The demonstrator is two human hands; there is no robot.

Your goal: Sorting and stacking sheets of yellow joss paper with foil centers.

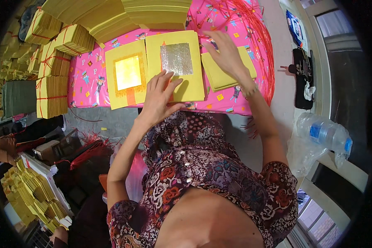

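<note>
Lying under the left hand's [162,91] unclenched grip, silver-patched paper [177,61] sits beside the spread right hand [226,53].

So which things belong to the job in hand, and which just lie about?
Probably the job:
silver-square yellow paper, by the left hand
gold-square yellow paper
plain yellow paper stack, by the right hand
red-tied yellow bundles

Probably lying about:
clear plastic bottle
blue packet
</note>
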